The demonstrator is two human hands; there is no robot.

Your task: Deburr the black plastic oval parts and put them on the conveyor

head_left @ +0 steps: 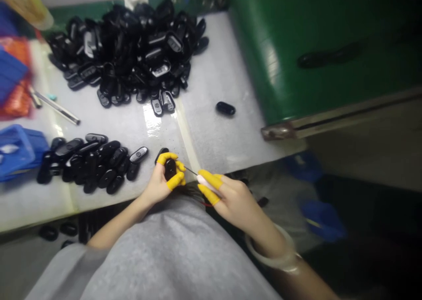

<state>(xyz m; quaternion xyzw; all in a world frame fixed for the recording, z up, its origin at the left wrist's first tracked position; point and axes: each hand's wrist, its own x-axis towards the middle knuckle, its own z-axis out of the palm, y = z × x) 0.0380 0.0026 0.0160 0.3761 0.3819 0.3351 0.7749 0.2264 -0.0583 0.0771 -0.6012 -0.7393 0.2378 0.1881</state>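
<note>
My left hand (163,179), with yellow finger cots, is closed round a small black oval plastic part (170,168) at the table's near edge. My right hand (231,199), also wearing yellow cots, pinches a thin white-handled pointed tool (201,179) whose metal tip points toward the part, just short of it. Both hands hover over my lap in a grey top.
A big heap of black parts (132,49) lies at the back of the white table (211,137). A smaller laid-out group (89,161) is at the left, a single part (225,108) to the right. Blue trays (18,152), a pen-like rod (56,107) and a green conveyor (316,49) surround them.
</note>
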